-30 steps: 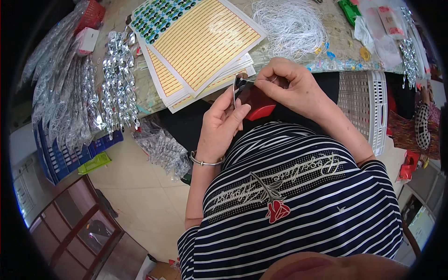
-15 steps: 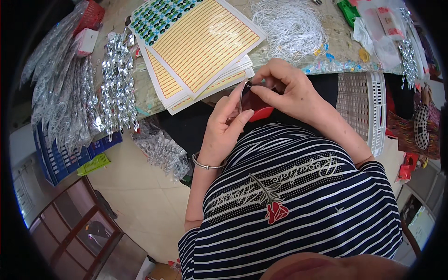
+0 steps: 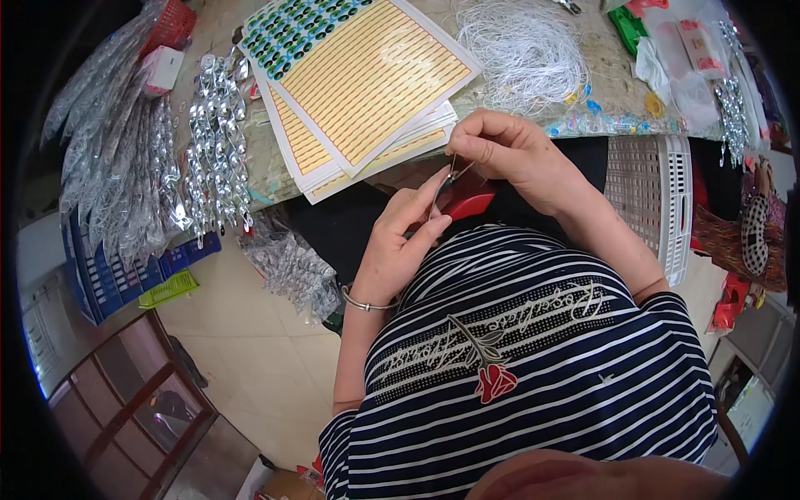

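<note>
Just in front of my body, at the table's near edge, both hands work on one small piece. My left hand [image 3: 398,237] is closed, with a thin, narrow, dark and shiny piece [image 3: 442,190] between thumb and fingers; its exact kind does not show. Up and to the right, my right hand [image 3: 510,157] pinches a fine thread [image 3: 453,163] that runs down to that piece. Behind and below the hands is a red object [image 3: 471,205], partly hidden. Printed sheets [image 3: 379,79] with yellow strips and green-blue ovals lie stacked just beyond my left hand.
A heap of white cord [image 3: 523,54] lies on the table [image 3: 612,79]. Silver twisted strips [image 3: 218,142] and plastic-wrapped bundles [image 3: 117,142] hang over the left edge. A white plastic basket [image 3: 646,192] stands at the right. Bagged silver pieces [image 3: 292,262] sit low at the left.
My right hand has drawn up and slightly away from my left, and thread now shows between them. The left hand's piece is tilted more into view.
</note>
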A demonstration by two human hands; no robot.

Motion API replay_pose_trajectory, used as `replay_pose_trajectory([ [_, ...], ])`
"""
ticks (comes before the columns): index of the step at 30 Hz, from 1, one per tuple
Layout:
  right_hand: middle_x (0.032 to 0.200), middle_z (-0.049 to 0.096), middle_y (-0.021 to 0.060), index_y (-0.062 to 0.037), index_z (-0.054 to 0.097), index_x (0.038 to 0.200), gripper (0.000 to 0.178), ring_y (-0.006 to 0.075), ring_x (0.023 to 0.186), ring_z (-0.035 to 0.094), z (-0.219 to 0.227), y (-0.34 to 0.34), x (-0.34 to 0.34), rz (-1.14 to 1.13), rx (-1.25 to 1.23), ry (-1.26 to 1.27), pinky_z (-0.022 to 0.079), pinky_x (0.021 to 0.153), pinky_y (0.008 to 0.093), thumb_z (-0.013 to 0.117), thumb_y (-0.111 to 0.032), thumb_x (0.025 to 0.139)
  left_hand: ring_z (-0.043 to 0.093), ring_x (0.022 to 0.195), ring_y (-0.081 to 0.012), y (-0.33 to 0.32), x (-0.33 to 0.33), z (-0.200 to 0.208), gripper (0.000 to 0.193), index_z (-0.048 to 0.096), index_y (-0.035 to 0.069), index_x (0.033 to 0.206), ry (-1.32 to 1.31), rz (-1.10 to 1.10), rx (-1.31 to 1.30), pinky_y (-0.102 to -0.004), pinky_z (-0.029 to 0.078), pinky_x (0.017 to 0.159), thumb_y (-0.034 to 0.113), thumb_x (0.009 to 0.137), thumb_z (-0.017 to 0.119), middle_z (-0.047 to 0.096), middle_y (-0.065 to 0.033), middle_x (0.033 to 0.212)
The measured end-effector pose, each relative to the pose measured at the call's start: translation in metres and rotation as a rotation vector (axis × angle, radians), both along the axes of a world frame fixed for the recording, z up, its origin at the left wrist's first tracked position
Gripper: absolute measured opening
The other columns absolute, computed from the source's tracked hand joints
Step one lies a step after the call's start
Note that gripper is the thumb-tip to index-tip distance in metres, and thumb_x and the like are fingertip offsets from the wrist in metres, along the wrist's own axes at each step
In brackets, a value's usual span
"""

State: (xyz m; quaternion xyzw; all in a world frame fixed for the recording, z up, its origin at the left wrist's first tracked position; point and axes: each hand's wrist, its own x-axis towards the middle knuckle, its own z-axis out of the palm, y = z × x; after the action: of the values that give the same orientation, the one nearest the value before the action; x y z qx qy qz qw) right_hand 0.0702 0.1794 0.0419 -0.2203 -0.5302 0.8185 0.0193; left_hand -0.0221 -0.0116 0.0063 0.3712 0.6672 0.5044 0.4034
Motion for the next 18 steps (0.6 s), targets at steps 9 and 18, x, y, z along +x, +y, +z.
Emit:
replay_pose_trajectory([
  [9, 0.087, 0.062, -0.0016, -0.0042, 0.064, 0.096, 0.013, 0.0049, 0.079, 0.056, -0.006, -0.005, -0.002, 0.072, 0.118, 0.018, 0.047, 0.072, 0.0193, 0.059, -0.016, 0.093, 0.059, 0.091, -0.0103, 0.028, 0.003, 0.008, 0.023, 0.063, -0.002, 0.111, -0.329, 0.209, 0.12, -0.0224, 0.049, 0.078, 0.006, 0.089, 0.06, 0.062, -0.0063, 0.11],
  [18, 0.088, 0.059, -0.0008, -0.0026, 0.064, 0.096, 0.012, 0.0058, 0.082, 0.056, -0.019, -0.006, 0.002, 0.121, 0.298, 0.045, 0.046, 0.074, 0.0214, 0.06, -0.013, 0.091, 0.057, 0.074, -0.0061, 0.019, 0.001, 0.009, 0.017, 0.069, 0.002, 0.102, -0.3, 0.312, 0.024, -0.0189, 0.045, 0.06, 0.007, 0.088, 0.063, 0.065, -0.0032, 0.098],
])
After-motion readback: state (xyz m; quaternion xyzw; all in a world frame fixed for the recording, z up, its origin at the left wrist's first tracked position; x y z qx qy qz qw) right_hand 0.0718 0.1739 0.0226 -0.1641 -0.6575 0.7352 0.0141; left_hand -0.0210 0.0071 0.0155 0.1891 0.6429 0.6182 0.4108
